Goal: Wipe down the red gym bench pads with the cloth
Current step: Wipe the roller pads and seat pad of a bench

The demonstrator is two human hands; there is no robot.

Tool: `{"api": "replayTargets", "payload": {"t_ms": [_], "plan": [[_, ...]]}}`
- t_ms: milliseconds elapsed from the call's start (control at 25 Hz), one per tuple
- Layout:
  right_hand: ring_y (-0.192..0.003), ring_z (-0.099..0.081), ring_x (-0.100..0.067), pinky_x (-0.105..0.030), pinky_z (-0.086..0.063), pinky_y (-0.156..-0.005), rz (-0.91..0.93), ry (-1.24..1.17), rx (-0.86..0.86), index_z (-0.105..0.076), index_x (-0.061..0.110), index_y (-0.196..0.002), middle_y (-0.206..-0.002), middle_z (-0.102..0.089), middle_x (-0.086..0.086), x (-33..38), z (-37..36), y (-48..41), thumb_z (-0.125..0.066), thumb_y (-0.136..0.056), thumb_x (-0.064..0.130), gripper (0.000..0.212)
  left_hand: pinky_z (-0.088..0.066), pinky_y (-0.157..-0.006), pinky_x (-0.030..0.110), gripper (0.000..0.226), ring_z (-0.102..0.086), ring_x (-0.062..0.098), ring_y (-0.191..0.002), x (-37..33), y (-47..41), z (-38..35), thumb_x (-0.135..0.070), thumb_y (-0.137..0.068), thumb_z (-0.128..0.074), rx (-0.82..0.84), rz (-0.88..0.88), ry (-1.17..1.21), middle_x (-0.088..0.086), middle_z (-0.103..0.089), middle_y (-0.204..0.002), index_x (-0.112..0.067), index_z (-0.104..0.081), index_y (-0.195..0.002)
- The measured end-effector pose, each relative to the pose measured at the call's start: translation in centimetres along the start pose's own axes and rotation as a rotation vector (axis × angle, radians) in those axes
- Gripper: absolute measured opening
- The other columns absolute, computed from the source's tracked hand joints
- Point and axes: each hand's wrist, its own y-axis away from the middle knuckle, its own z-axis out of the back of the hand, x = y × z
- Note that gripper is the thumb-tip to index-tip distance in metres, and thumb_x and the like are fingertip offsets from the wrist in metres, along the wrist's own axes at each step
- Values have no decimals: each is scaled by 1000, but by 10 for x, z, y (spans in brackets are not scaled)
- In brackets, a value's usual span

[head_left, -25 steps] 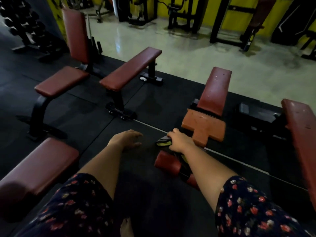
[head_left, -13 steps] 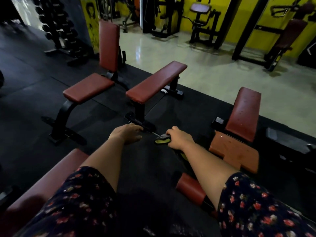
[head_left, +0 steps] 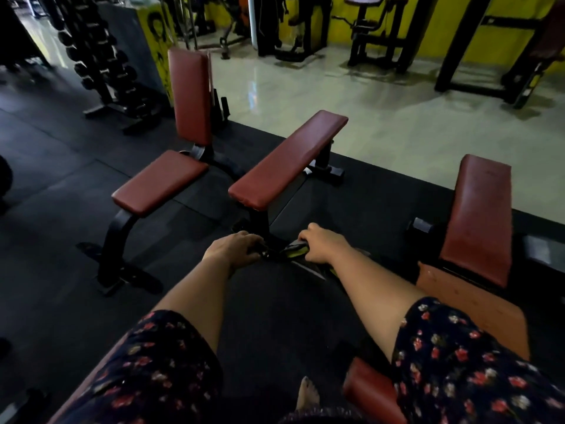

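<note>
The hands are low and close together over the black floor mat, held out in front of the person. The right hand is curled round a dark cloth with a yellow-green edge, which trails back under the wrist. The left hand hangs just beside it with its fingers bent (whether it also touches the cloth's dark end, I cannot tell).

The nearest pad straight ahead is the flat bench pad. Its near end sits just beyond and above the hands, roughly over the left hand. Its long axis runs away to the far right. To my eye the cloth hand must rise and shift a little left to meet that near end, then sweep along the pad's length.

The inclined pad stands to the right, alongside the right forearm. The seat pad and its upright back pad lie further left.
</note>
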Motion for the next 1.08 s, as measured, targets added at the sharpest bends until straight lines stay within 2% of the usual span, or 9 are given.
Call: {"api": "replayTargets", "payload": {"t_ms": [200, 280, 400, 640, 760, 920, 1080], "plan": [[-107, -54, -26, -42, -51, -80, -35, 1, 21, -48, 29, -132, -126, -40, 0, -37, 28, -65, -60, -85, 21, 50, -48, -95, 39, 53, -52, 17, -125, 0, -83, 22, -49, -89, -57, 40, -4, 4, -11, -48, -141, -45, -44, -140], [-107, -53, -27, -42, -50, -81, -68, -13, 34, -47, 28, -133, -126, -39, -1, -47, 30, -83, -60, -85, 21, 51, -47, -96, 38, 54, -50, 16, -126, -1, -106, 21, -49, -90, -57, 107, -25, -12, -11, -46, -142, -44, -43, -142], [-106, -55, -26, -38, -47, -76, -89, -20, 79, -48, 28, -133, -125, -40, -1, -60, 33, -112, -61, -84, 22, 51, -46, -96, 35, 53, -49, 14, -127, 8, -141, 25, -47, -91, -57, 156, -36, -33, -12, -46, -143, -42, -43, -143], [-106, -55, -26, -39, -48, -75, -167, 0, 65, -48, 29, -133, -125, -40, 0, -83, 75, -201, -60, -86, 22, 49, -43, -104, 38, 52, -49, 14, -128, 35, -253, 69, -45, -93, -57, 160, -107, -29, -12, -49, -140, -41, -43, -143], [-105, -55, -27, -40, -48, -75, -249, -32, 44, -49, 30, -131, -124, -40, 0, -93, 102, -252, -61, -85, 22, 48, -40, -108, 42, 55, -46, 17, -132, 52, -337, 94, -52, -90, -53, 186, -216, -115, -12, -47, -144, -41, -41, -143], [-108, -55, -27, -41, -49, -80, -315, -78, 23, -50, 31, -130, -122, -41, 0, -109, 130, -299, -63, -84, 24, 48, -47, -99, 38, 53, -56, 15, -119, 64, -456, 99, -56, -82, -51, 196, -313, -152, -14, -54, -135, -44, -47, -133], [-106, -56, -27, -39, -47, -75, -405, -124, -18, -50, 29, -130, -121, -41, 0, -135, 134, -304, -61, -85, 23, 47, -45, -103, 36, 54, -55, 16, -122, 9, -477, 136, -48, -88, -57, 196, -464, -130, -9, -53, -135, -38, -46, -140]]}}
